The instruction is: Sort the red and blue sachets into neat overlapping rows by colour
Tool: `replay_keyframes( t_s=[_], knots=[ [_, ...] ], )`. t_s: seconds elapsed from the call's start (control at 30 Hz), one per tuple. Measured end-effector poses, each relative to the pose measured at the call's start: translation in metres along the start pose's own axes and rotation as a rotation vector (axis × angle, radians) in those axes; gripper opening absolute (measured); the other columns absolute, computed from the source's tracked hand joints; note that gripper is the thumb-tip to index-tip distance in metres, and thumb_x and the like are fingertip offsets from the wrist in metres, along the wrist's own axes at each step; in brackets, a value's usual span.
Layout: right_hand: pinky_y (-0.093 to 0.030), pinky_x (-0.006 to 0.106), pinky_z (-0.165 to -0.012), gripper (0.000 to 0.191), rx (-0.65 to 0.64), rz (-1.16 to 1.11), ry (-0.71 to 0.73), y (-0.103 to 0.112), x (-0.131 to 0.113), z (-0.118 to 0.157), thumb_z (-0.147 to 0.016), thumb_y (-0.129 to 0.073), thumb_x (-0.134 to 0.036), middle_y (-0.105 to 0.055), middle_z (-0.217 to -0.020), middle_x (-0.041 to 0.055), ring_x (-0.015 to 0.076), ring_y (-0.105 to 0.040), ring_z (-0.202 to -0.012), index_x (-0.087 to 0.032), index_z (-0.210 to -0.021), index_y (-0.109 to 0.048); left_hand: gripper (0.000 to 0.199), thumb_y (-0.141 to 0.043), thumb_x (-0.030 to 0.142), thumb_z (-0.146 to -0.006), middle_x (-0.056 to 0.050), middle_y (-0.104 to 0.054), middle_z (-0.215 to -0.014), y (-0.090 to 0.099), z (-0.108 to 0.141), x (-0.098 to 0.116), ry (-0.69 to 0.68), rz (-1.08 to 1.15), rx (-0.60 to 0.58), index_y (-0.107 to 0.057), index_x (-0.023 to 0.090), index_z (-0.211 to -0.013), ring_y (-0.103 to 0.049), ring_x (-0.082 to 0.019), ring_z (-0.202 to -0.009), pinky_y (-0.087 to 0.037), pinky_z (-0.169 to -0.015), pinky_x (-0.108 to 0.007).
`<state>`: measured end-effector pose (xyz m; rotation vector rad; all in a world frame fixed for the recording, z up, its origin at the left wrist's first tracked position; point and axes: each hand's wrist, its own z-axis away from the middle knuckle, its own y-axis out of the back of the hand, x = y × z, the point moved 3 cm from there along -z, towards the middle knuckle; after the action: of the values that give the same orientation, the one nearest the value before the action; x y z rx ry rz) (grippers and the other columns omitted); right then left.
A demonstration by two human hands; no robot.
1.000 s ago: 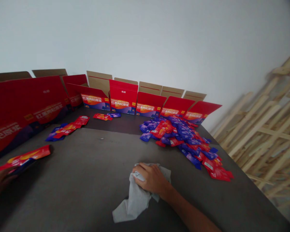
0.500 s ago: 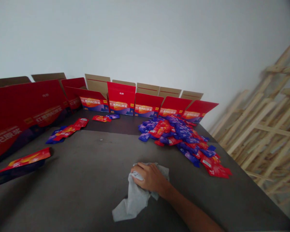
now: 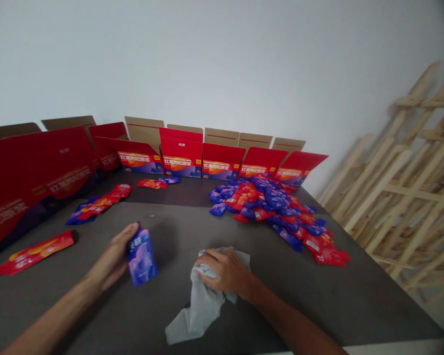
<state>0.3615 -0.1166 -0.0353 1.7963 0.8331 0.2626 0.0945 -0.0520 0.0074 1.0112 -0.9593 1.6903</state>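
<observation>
My left hand (image 3: 119, 254) grips a blue-purple sachet (image 3: 142, 259) by its upper end, holding it above the grey table (image 3: 107, 305). A grey cloth (image 3: 203, 305) lies bunched on the tabletop, and my right hand (image 3: 224, 271) is closed over it. Left of my left hand, a long red sachet (image 3: 37, 254) lies flat. Behind it, a few red and blue sachets (image 3: 101, 203) overlap. To the right of my right hand spreads a big heap of red and blue sachets (image 3: 266, 204).
Red printed cartons (image 3: 181, 160) with raised flaps line the back of the table, and more red cartons (image 3: 59, 162) stand along the left. A small red and blue sachet pair (image 3: 153, 183) lies before the back row. Wooden frames (image 3: 410, 192) lean at the right against the wall.
My left hand has come into view, gripping the blue sachet. The red sachet at left, raised and tilted before, now lies flat. My right hand stays on the cloth.
</observation>
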Motion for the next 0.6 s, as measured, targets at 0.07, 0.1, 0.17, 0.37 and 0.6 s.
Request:
replay_keyframes(
  t_s=[0.07, 0.1, 0.17, 0.37, 0.6],
  knots=[
    [-0.048, 0.026, -0.072, 0.02, 0.011, -0.009, 0.007, 0.003, 0.001, -0.001, -0.092, -0.069, -0.034, -0.074, -0.103, -0.0008, 0.0162, -0.071, -0.082, -0.028, -0.111, -0.069, 0.017, -0.076, 0.03, -0.085, 0.004, -0.065, -0.071, -0.03, -0.006, -0.025, 0.026, 0.005, -0.137, -0.063, 0.019, -0.088, -0.058, -0.01, -0.054, -0.051, -0.053, -0.02],
    [-0.048, 0.025, -0.072, 0.02, 0.015, -0.011, 0.008, 0.004, 0.002, -0.001, -0.092, -0.069, -0.035, -0.074, -0.102, -0.0007, 0.0161, -0.071, -0.082, -0.027, -0.111, -0.069, 0.024, -0.079, 0.035, -0.083, 0.004, -0.064, -0.071, -0.042, -0.009, -0.035, 0.018, -0.019, -0.213, -0.062, 0.019, -0.089, -0.059, -0.011, -0.056, -0.052, -0.054, -0.021],
    [-0.049, 0.025, -0.073, 0.02, 0.02, -0.013, 0.013, 0.007, 0.004, -0.003, -0.093, -0.068, -0.034, -0.074, -0.102, -0.0002, 0.0162, -0.071, -0.083, -0.026, -0.11, -0.069, 0.035, -0.08, 0.046, -0.079, 0.005, -0.061, -0.069, -0.061, -0.015, -0.05, -0.053, -0.13, -0.336, -0.06, 0.021, -0.091, -0.059, -0.013, -0.058, -0.051, -0.056, -0.023],
    [-0.048, 0.025, -0.072, 0.021, 0.023, -0.025, 0.028, 0.008, 0.01, -0.003, -0.091, -0.07, -0.035, -0.075, -0.101, 0.0016, 0.0172, -0.071, -0.081, -0.024, -0.108, -0.07, 0.046, -0.074, 0.062, -0.077, 0.006, -0.054, -0.072, -0.093, -0.024, -0.067, -0.298, -0.365, -0.522, -0.057, 0.021, -0.086, -0.052, -0.013, -0.068, -0.045, -0.063, -0.023],
    [-0.046, 0.026, -0.072, 0.027, -0.141, -0.033, 0.011, -0.002, 0.005, 0.001, -0.09, -0.073, -0.035, -0.074, -0.109, -0.0007, 0.0185, -0.071, -0.087, -0.027, -0.115, -0.067, 0.049, -0.073, 0.06, -0.077, 0.001, -0.064, -0.08, -0.096, -0.016, -0.088, -0.056, -0.308, -0.593, -0.058, 0.02, -0.1, -0.06, -0.016, -0.071, -0.048, -0.067, -0.026]
  ],
)
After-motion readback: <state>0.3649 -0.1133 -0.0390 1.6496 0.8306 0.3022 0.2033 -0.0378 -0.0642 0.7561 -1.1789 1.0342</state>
